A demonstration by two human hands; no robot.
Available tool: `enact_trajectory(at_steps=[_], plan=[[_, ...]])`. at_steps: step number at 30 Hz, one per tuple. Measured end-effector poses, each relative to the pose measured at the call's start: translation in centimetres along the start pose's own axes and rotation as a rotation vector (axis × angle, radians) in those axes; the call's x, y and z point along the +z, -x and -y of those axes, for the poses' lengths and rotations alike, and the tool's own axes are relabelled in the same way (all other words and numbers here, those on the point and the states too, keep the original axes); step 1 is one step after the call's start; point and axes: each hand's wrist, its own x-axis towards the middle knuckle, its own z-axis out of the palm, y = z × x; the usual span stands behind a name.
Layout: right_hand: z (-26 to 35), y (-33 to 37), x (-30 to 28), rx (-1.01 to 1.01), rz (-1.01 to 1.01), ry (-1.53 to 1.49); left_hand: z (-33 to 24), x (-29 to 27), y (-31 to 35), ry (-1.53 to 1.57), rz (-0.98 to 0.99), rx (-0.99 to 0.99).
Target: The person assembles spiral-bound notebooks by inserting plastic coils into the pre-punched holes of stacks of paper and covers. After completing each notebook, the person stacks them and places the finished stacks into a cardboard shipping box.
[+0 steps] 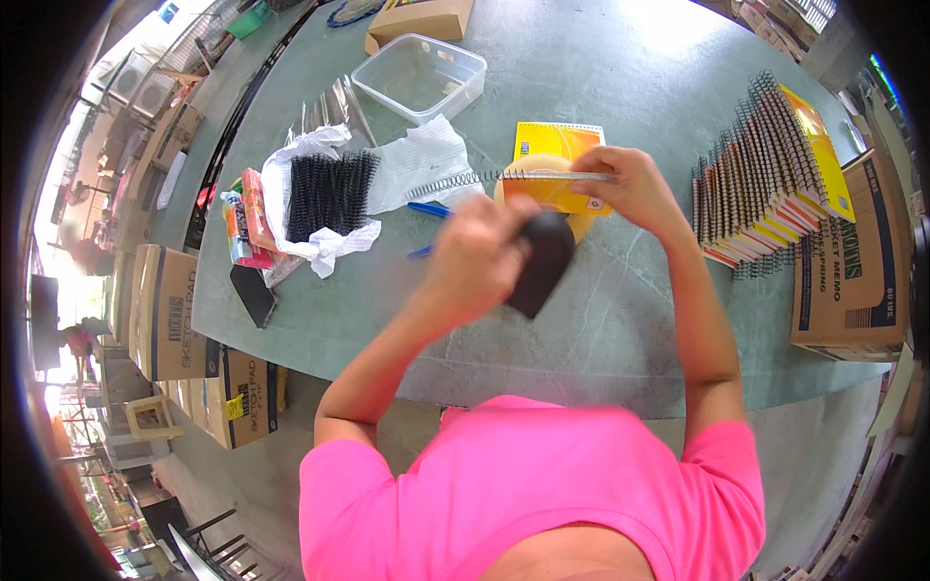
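Observation:
My right hand [625,186] pinches the right end of a small pad [557,176], seen edge-on as a thin pale strip. A loose dark wire coil [450,183] runs along it and sticks out past its left end. Below the coil is my left hand [477,254], its fingers curled and smeared by motion. Against its fingers is a black rounded object [542,266], kind unclear; whether the hand grips it I cannot tell. Under the pad lie a yellow spiral notebook [552,140] and a round tan thing, partly hidden. Blue handles [426,208] of a tool show beside my left hand.
Black coils [331,196] lie bunched on white paper at left, near a phone [254,295] and colourful packets [254,208]. A clear plastic tub [418,73] stands farther back. At right, stacked spiral notebooks [765,189] stand beside a cardboard box [848,266].

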Motion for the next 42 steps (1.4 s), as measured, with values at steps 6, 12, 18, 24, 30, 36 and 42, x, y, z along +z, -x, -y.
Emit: enact_trajectory(at_steps=[6, 12, 18, 24, 30, 36, 42], plan=[[-2.7, 1.7, 2.2, 0.067, -0.124, -0.608, 1.1, -0.8, -1.1, -0.079, 0.058, -0.026], [-3.6, 1.9, 2.6, 0.08, -0.143, -0.659, -0.2, -2.0, -2.9, -0.102, -0.083, -0.057], [-2.7, 2.3, 2.6, 0.029, -0.096, -0.633, -1.1, -3.4, -4.7, 0.006, -0.358, -0.035], [-3.2, 2.1, 2.6, 0.002, -0.111, -0.623, -1.0, -1.1, -4.5, 0.029, -0.09, 0.01], [-4.2, 2.6, 3.3, -0.005, -0.127, -0.641, -1.1, 0.4, -4.4, 0.016, 0.146, 0.067], [-4.2, 2.8, 3.2, 0.002, -0.072, -0.676, -1.4, 0.4, -5.4, 0.024, -0.02, 0.035], [-4.7, 2.8, 3.8, -0.024, -0.037, -0.661, -1.8, 0.3, -6.8, -0.025, -0.095, 0.042]])
